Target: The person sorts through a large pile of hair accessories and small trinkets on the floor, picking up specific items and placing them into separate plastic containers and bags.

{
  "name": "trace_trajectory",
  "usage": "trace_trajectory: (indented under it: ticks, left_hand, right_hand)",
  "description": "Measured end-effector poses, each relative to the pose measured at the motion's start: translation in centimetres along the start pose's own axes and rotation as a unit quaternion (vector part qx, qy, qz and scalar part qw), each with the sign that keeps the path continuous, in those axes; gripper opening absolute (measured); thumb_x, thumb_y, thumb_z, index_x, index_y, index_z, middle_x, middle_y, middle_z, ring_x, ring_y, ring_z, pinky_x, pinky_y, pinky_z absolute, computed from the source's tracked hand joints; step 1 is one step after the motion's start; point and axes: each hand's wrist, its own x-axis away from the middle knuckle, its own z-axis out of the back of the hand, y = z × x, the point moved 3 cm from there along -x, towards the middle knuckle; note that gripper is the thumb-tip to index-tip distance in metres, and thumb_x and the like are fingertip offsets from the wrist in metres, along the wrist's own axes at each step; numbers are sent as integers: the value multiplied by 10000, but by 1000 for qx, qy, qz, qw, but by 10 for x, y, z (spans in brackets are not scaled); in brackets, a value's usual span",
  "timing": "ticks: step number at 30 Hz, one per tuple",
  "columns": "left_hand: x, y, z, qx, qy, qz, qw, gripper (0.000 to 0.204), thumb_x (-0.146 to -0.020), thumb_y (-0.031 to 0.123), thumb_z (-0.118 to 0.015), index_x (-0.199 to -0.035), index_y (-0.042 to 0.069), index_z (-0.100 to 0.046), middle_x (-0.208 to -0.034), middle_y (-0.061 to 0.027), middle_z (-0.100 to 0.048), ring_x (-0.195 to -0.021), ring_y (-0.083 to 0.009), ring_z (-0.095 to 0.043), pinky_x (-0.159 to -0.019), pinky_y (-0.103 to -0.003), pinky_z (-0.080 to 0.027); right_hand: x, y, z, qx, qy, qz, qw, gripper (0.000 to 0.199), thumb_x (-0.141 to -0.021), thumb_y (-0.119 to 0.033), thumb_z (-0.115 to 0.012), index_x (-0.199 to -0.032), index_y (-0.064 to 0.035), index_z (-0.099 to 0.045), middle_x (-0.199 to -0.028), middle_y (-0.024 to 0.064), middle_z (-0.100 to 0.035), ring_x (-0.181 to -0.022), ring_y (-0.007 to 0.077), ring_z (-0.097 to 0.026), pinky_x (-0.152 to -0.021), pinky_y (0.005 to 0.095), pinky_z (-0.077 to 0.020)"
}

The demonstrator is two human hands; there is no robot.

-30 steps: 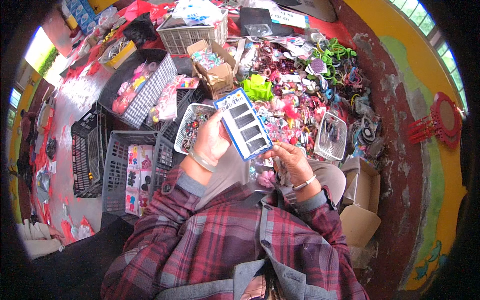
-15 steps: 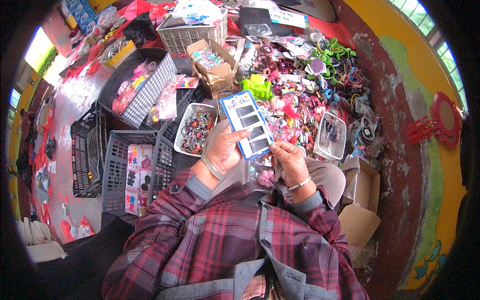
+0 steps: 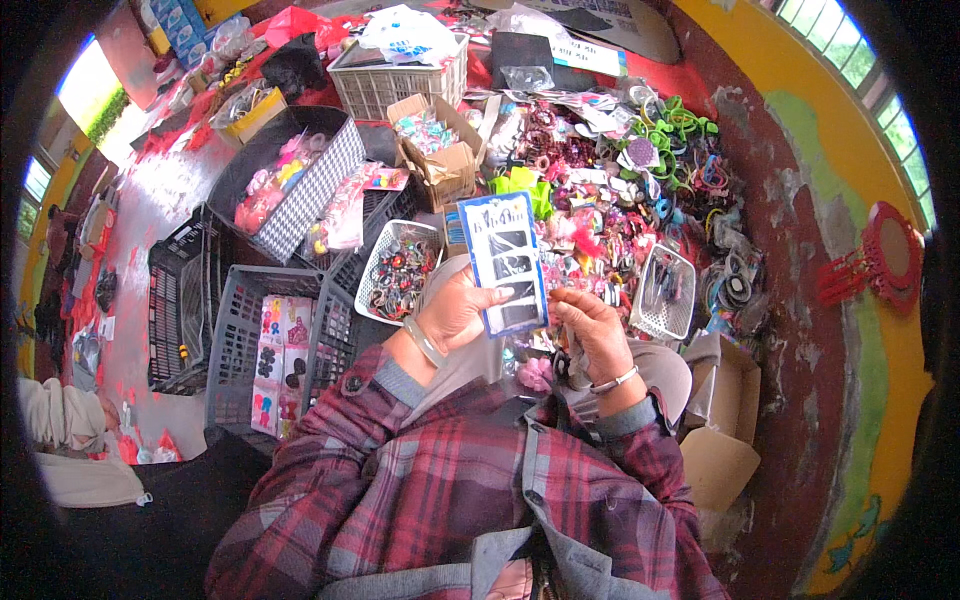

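My left hand [image 3: 455,315] grips a blue-and-white card of black hairpins [image 3: 515,287] by its lower left side, thumb lying across the front. The card stands nearly upright above my lap, its rows of dark pins facing me. Close by the card's lower right edge is my right hand [image 3: 597,335], thumb and forefinger pinched together. Whether something small sits in that pinch is too fine to make out. Just left of the card is a white basket [image 3: 362,290] of small hair accessories; a second white basket [image 3: 648,322] with dark slim items lies to the right.
A large heap of hair ties and trinkets [image 3: 590,215] spreads ahead of me. Grey crates [image 3: 222,330], a houndstooth box [image 3: 325,190] and an open carton [image 3: 455,180] stand at left. Another person's sleeve [image 3: 65,415] shows at far left; an empty cardboard box [image 3: 735,385] sits at right.
The card has turned more upright and sits slightly lower. My right fingers have come off its lower right corner and lie just beside it. At far left, the other person's arm has come further into view.
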Motion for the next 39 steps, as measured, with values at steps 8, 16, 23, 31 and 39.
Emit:
trace_trajectory:
  ticks: [8,16,23,31,39]
  left_hand:
    - [10,-9,-5,-86,-31,77,993,448,-786,-90,-506,-1218,24,-459,-1153,-98,-547,-1069,-193,-527,-940,-329,-399]
    - [11,-7,-4,-78,-29,76,994,402,-794,-33,-566,-1185,21,-490,-1127,-82,-567,-1043,-183,-542,-917,-334,-422]
    - [8,13,-6,-98,-4,13,995,258,-882,139,-522,-1103,7,-532,-1058,-39,-570,-947,-116,-548,-850,-279,-442]
    - [10,15,1,-130,53,-8,990,188,-872,110,-528,-1008,-2,-594,-928,-21,-607,-845,-87,-567,-765,-232,-462]
    - [7,12,12,-125,76,-10,989,146,-854,84,-551,-972,18,-607,-924,-13,-615,-817,-81,-565,-753,-234,-458]
  right_hand:
    - [-2,-1,-2,45,-37,-55,997,160,-803,-101,-629,-936,-12,-624,-628,-12,-575,-492,61,-499,-448,174,-363]
    - [-1,4,-1,37,-25,-60,997,109,-791,-92,-639,-864,-12,-650,-589,-6,-569,-452,68,-487,-421,192,-363]
    - [1,0,-5,12,-24,-51,998,103,-786,-80,-636,-857,-7,-652,-617,1,-591,-453,68,-487,-428,190,-373]
    - [4,-1,-7,36,-4,-61,997,83,-789,-115,-648,-819,-39,-658,-575,-33,-543,-470,44,-447,-440,186,-324]
    - [8,-8,-9,35,5,-28,999,56,-761,-85,-670,-771,-31,-659,-578,-36,-547,-473,39,-446,-442,182,-316]
